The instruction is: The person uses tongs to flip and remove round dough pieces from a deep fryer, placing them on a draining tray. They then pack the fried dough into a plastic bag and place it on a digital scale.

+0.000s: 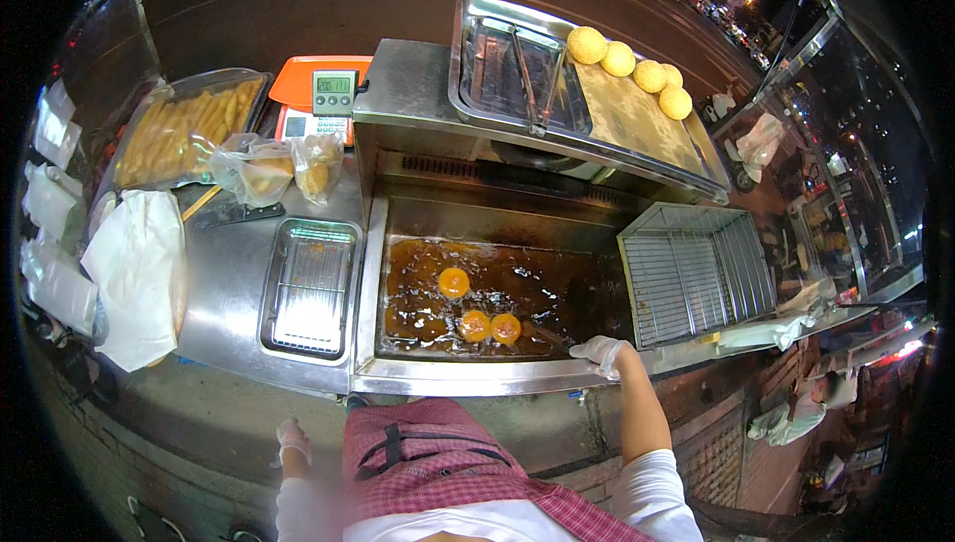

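My right hand (599, 354), in a clear plastic glove, is at the front rim of the fryer (477, 382). It grips a dark utensil (548, 335) that reaches into the brown oil; the utensil's far end is hard to make out. Just left of that end, two golden fried balls (475, 326) float side by side. A third fried ball (453, 283) floats apart, farther back. My left hand (292, 439), also gloved, hangs low at my side, away from the counter. No object shows in it, and its fingers are too small to judge.
Right of the oil stands a wire draining basket (697, 273); left is a racked tray (312, 288). Above, a steel tray (649, 132) holds several sesame balls (618, 59) and tongs (533, 87). A knife (239, 215), bagged food (254, 169), fried sticks (186, 132) and a scale (317, 120) crowd the left.
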Motion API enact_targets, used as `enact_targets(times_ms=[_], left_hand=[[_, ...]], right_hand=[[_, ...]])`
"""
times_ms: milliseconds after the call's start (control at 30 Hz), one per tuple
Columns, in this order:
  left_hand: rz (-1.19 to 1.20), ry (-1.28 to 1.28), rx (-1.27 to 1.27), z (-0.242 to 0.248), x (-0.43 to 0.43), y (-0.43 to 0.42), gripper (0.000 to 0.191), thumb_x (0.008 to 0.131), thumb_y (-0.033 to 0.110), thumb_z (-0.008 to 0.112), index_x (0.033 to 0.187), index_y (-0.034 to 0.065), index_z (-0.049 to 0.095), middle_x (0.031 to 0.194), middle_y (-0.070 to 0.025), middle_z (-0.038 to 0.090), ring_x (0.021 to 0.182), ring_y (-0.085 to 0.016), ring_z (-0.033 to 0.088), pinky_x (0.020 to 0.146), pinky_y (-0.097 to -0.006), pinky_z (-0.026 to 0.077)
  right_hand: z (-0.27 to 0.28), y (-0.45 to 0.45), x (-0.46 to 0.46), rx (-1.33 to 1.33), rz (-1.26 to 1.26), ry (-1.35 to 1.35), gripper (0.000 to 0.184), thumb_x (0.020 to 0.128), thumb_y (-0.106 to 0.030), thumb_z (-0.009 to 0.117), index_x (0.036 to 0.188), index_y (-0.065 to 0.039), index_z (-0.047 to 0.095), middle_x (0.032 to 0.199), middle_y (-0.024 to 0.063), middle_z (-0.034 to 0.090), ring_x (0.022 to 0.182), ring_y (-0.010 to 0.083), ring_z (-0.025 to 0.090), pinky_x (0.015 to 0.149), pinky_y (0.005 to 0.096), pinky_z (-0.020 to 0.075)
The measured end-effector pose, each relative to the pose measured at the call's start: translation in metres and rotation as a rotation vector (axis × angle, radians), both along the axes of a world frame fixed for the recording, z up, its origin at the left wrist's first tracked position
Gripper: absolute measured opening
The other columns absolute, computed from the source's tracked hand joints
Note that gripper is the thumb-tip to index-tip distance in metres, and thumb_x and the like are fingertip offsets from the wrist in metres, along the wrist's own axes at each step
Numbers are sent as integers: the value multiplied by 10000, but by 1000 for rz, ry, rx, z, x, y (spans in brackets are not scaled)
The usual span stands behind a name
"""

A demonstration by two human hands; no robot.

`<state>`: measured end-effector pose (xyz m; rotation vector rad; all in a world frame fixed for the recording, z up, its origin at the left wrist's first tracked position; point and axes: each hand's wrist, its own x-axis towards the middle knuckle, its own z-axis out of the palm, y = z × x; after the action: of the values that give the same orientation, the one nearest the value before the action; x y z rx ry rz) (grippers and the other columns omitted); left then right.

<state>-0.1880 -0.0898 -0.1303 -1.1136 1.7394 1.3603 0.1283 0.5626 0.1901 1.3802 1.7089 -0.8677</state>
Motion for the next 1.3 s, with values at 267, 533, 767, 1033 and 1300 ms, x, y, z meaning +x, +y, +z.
enact_targets(times_ms=[267, 533, 767, 1033, 1300], left_hand=[[-81, -10, -80, -5, 2, -31, 295, 977, 396, 374, 1084, 217, 583, 966, -101, 633, 815, -272, 578, 639, -441, 449], [-90, 3, -27, 6, 5, -15, 216, 971, 347, 405, 1012, 227, 580, 910, -67, 586, 738, -228, 530, 564, -411, 394], [-34, 6, 32, 9, 0, -7, 152, 965, 338, 447, 968, 235, 560, 846, -32, 523, 671, -186, 456, 525, -379, 321], [-27, -17, -3, 3, 5, -20, 175, 973, 348, 444, 1013, 248, 581, 931, -24, 564, 767, -190, 497, 597, -384, 357], [-47, -34, 4, 2, 4, -15, 204, 981, 359, 441, 1059, 260, 602, 1016, -16, 605, 864, -194, 538, 668, -389, 393]], right_hand=[[-73, 9, -8, 254, 492, -189, 479, 951, -258, 570, 1392, -83, 505, 1322, 206, 606, 1181, 377, 617, 971, 392, 510], [-149, -17, -22, 93, 155, 420, 561, 959, -280, 573, 1462, -74, 438, 1377, 295, 514, 1191, 389, 610, 1002, 406, 502], [-131, -30, -40, 377, 197, 156, 840, 966, -441, 508, 1499, 119, 179, 1258, 279, 628, 1178, 398, 616, 1012, 416, 487], [-44, -116, -123, 401, 275, 288, 982, 916, -523, 553, 1569, 29, 70, 1160, 328, 643, 1038, 424, 663, 900, 450, 517], [-55, -132, -150, 535, 553, 205, 941, 953, -447, 575, 1580, 14, 48, 1136, 266, 654, 960, 356, 702, 807, 454, 572]])
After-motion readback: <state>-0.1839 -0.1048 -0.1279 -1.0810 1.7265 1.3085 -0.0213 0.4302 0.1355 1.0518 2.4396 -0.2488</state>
